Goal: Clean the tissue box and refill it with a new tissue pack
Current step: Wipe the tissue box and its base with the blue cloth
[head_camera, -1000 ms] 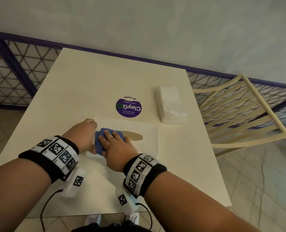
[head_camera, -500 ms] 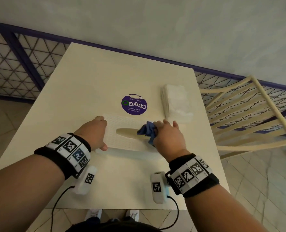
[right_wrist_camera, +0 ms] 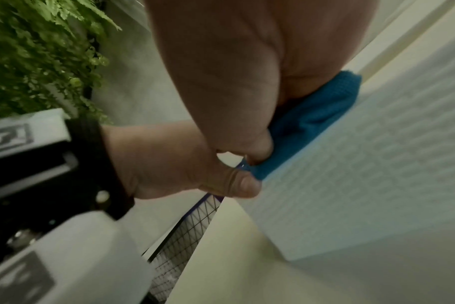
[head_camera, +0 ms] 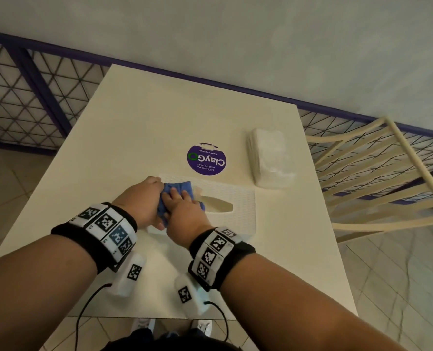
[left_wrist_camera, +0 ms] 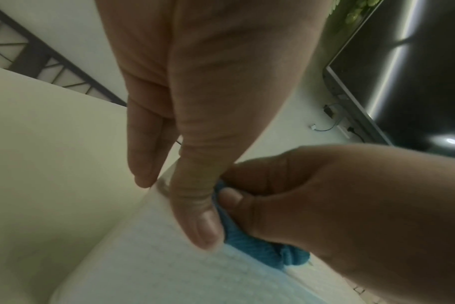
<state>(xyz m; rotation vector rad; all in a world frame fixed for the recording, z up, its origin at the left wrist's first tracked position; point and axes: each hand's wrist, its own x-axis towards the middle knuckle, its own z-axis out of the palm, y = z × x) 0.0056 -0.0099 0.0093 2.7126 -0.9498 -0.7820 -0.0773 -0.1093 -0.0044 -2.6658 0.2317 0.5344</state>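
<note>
A white textured tissue box [head_camera: 238, 214] with an oval slot lies on the cream table [head_camera: 147, 122]. My left hand [head_camera: 152, 198] grips the box's left end, thumb on the top [left_wrist_camera: 198, 216] and fingers over the far edge. My right hand [head_camera: 181, 201] presses a folded blue cloth [head_camera: 182, 187] on the top of the box at its left end, right beside the left hand; its thumb pinches the cloth [right_wrist_camera: 312, 121] against the box [right_wrist_camera: 364, 174]. A wrapped white tissue pack [head_camera: 271, 160] lies apart, at the back right of the box.
A round purple sticker [head_camera: 206, 159] sits on the table just beyond the box. A cream slatted chair [head_camera: 387, 173] stands off the table's right edge. A purple mesh railing [head_camera: 20, 97] runs along the back, with tiled floor below.
My right hand has swept the blue cloth from the box's right end back to its left end, against the left hand. The left hand kept its hold on the box.
</note>
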